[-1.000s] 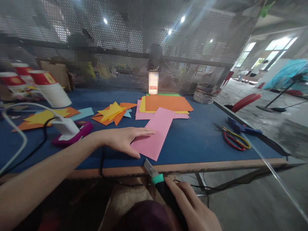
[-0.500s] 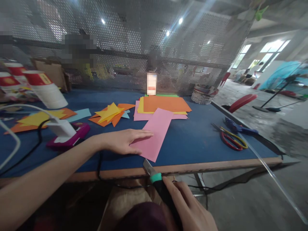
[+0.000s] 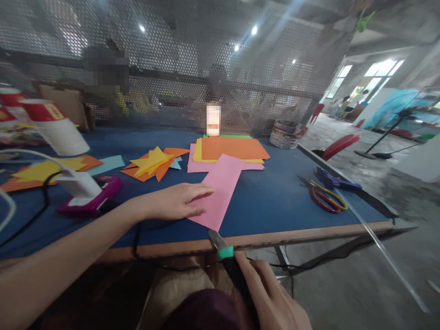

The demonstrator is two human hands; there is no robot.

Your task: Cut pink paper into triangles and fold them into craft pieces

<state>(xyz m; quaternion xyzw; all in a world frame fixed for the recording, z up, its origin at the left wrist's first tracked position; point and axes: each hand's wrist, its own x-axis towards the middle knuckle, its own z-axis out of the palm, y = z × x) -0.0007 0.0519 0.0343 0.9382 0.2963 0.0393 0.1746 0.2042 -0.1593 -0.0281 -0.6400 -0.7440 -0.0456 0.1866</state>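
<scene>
A pink paper strip [image 3: 224, 188] lies slantwise on the blue tabletop, its far end overlapping a stack of paper sheets [image 3: 233, 149] in orange, yellow, pink and green. Resting on the strip's left edge is my left hand [image 3: 182, 200], fingers stretched out and pointing right. My right hand [image 3: 271, 293] is wrapped round the black handle of a utility knife [image 3: 225, 252] with a green collar. The knife's blade points up and left, close to the near corner of the strip at the table's front edge. Whether the blade touches the paper I cannot tell.
Cut paper stars [image 3: 153, 161] in yellow, orange and blue lie left. A purple power strip [image 3: 113, 187] with a white plug sits near my forearm. Scissors [image 3: 328, 197], a blue glue gun [image 3: 337, 179] and a clear rod [image 3: 381, 245] lie right. Paper cups [image 3: 57, 128] stand back left.
The whole view has shifted slightly, so the table's things appear further left. The knife blade sits a little further right relative to the strip's near corner. My left hand stays on the paper.
</scene>
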